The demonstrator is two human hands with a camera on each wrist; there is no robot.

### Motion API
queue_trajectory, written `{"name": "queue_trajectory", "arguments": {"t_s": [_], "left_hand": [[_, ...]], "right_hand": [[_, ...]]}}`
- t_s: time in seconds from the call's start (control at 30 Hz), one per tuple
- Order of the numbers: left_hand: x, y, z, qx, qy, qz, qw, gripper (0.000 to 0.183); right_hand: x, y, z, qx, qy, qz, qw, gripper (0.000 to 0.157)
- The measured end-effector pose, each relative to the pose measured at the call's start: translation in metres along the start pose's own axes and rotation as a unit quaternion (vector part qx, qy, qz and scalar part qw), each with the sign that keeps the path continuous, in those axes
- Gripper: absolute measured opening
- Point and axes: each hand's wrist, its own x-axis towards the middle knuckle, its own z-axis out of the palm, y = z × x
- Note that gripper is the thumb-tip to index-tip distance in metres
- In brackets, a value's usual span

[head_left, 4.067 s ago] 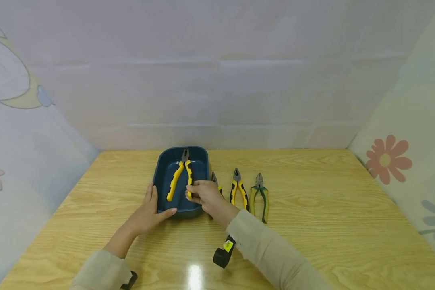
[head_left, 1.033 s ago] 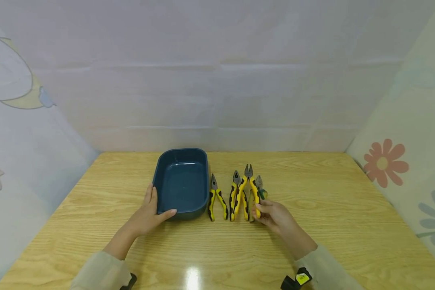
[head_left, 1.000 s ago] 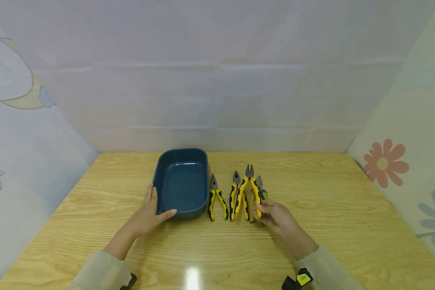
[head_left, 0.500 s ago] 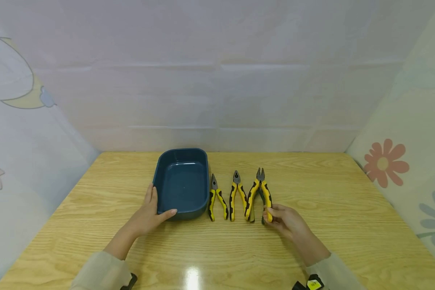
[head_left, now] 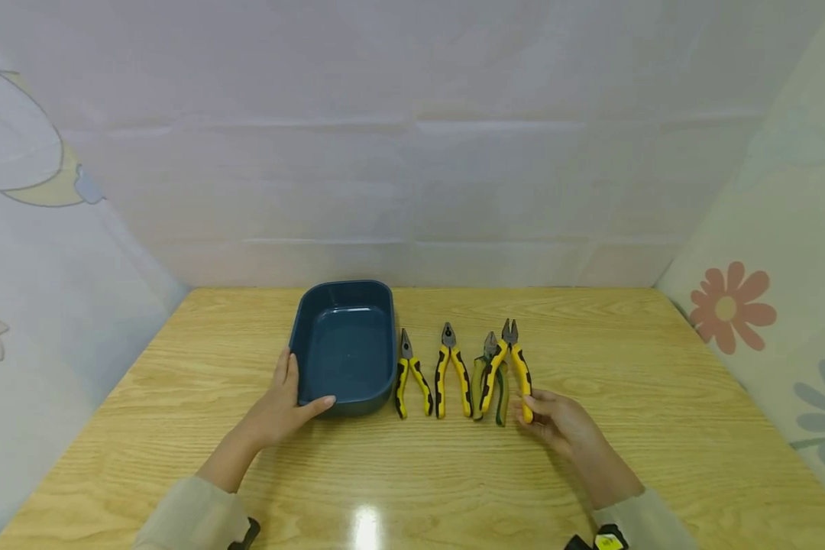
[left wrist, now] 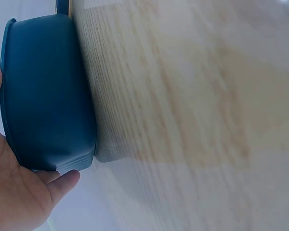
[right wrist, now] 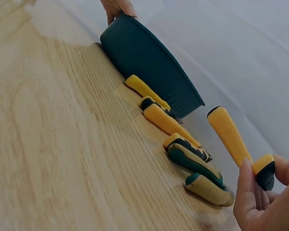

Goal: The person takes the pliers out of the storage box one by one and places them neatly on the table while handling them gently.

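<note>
The right hand pinches the near end of one handle of the yellow-and-black pliers; the right wrist view shows thumb and fingers curled round the black-tipped handle end, with the second handle projecting free above the worktop. The tool's long axis runs away from the person, nose at the far end, handles toward the holding hand. It stands at the right end of a row, overlapping the green-handled pliers that lie flat directly to its left; whether the two touch cannot be determined. Further left lie two more yellow-and-black pliers and, all parallel, noses pointing away. The blue tray sits just left of the row. The left hand rests against the tray's near-left corner, fingers relaxed along the wall and thumb on the near rim. The held pliers lie well to the right of the tray, so the right hand is the nearer one.
</note>
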Motion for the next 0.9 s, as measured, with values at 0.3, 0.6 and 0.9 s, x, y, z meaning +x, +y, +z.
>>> {"name": "queue_trajectory", "arguments": {"t_s": [0.3, 0.6, 0.9], "left_hand": [[0.0, 0.001, 0.0, -0.001, 0.003, 0.002, 1.0, 0.104], [0.0, 0.0, 0.0, 0.002, 0.005, 0.002, 1.0, 0.104], [0.002, -0.003, 0.001, 0.01, 0.006, 0.001, 0.9999, 0.104]], "right_hand": [[-0.004, 0.001, -0.014, 0.006, 0.011, 0.007, 1.0, 0.068], [-0.008, 0.0, -0.029, 0.017, 0.016, 0.015, 1.0, 0.07], [-0.009, 0.001, -0.033, -0.01, 0.042, 0.015, 0.999, 0.062]]}}
